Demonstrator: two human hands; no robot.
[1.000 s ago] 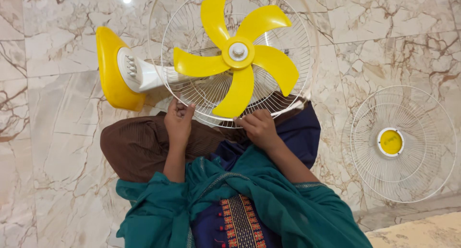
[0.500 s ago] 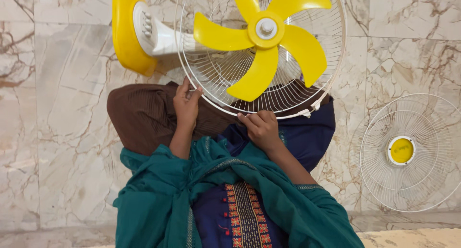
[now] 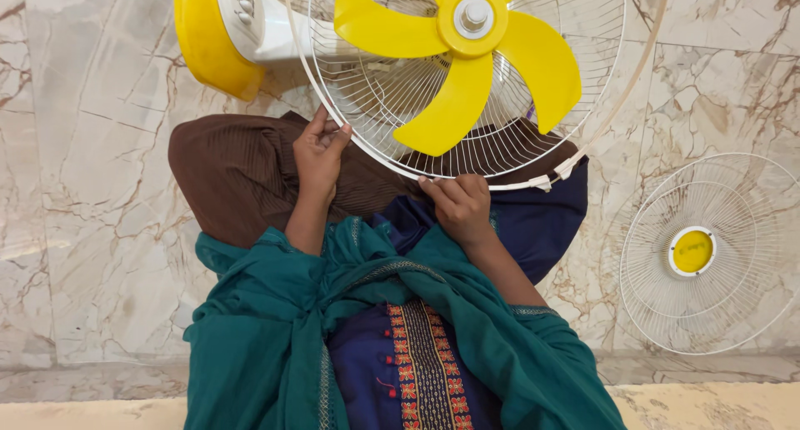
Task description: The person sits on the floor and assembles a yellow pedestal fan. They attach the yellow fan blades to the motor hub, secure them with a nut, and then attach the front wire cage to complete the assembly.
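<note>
At 10 o'clock in the view lay the fan's yellow base (image 3: 204,42), with the white control neck (image 3: 258,22) running from it toward the head. Our left hand (image 3: 318,157) sat at about 9 o'clock on the white rear guard (image 3: 367,147), fingers curled onto its rim wire; the grasp was narrow, closed on the rim. The guard itself rested across our lap on the brown cloth (image 3: 233,176), open face upward. Inside it, the yellow blade (image 3: 467,55) sat on its hub (image 3: 473,15), above and beyond both hands toward 12 o'clock.

Our right hand (image 3: 462,207) gripped the same rim at about 6 o'clock, fingers bent over the wire; we could not tell how the thumb lay beneath. A small white clip (image 3: 542,182) showed on the rim just beside that hand, toward 4 o'clock.

We judged that good handling here meant keeping both grasps on the outer rim only, well apart, so the guard stayed level and the thin spokes took no load. Fingers were best kept clear of the blade sweep.

Well apart at 3 o'clock, the loose front guard (image 3: 708,255) with its yellow centre cap (image 3: 692,252) lay flat on the marble floor (image 3: 100,230), untouched.
</note>
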